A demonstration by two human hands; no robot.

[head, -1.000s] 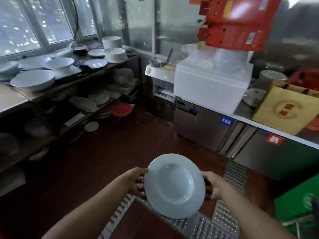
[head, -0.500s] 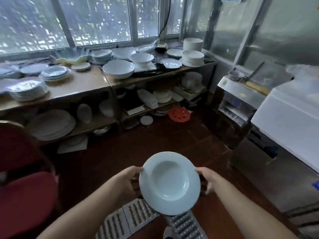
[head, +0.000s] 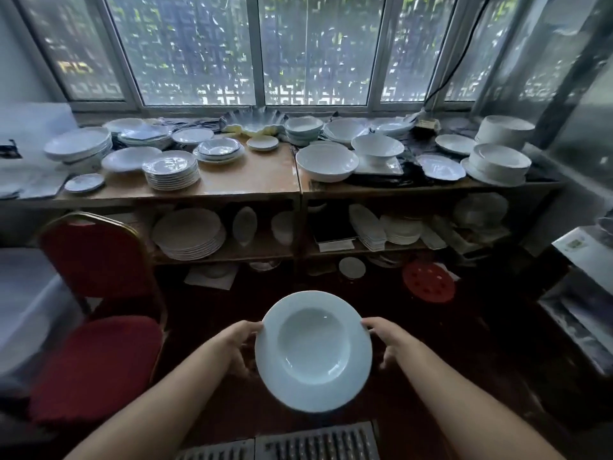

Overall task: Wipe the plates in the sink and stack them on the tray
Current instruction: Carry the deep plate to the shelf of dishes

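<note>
I have the plate [head: 313, 351] up in the air in front of me, low in the middle of the view — a pale, wide-rimmed deep plate with its well facing up toward the camera and tilted a little. My left hand [head: 237, 348] grips its left rim, thumb on the upper edge and fingers curled behind; my right hand [head: 386, 343] grips the right rim the same way, so both are clamped on the one plate from opposite sides. Under it is dark red floor, and at the bottom edge I see a metal floor grate [head: 298, 443].

To my left stands a red chair [head: 96, 327] with a gold frame. Ahead, under the windows [head: 258, 48], runs a long wooden bench [head: 252, 177] crowded with white crockery: a stack of small plates [head: 171, 170] left of centre, a large white bowl [head: 326, 162] right of centre, and a pile of deep dishes [head: 499, 162] at the far right. The shelf [head: 232, 250] below the top holds more — a big stack of flat plates [head: 189, 234] on the left, oblong dishes on the right. A red perforated disc [head: 428, 282] leans near the floor on the right.
</note>
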